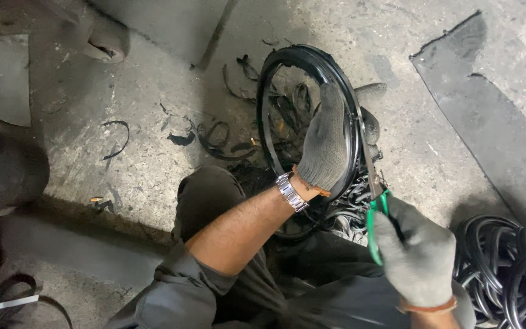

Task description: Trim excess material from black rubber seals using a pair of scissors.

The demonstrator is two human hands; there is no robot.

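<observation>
The ring (309,116), a black rubber hoop, stands on edge over the concrete floor (153,140), just beyond the person's knee. Bare floor lies open to the left of the ring and beyond it, up to a dark sheet (488,116) well off to its right. Right around the ring's foot it is crowded: thin black trimmings (226,137) lie scattered to its left and behind it, and a heap of finished hoops (509,262) sits below and to its right.

The left hand (327,143) (grey glove, steel watch at the wrist) is wrapped over the ring's right rim, fingers closed flat against it. The right hand (418,259), gloved too, is closed around the green handles of scissors (374,183), whose blades run up along the ring's right edge, touching it just beside the left hand.
</observation>
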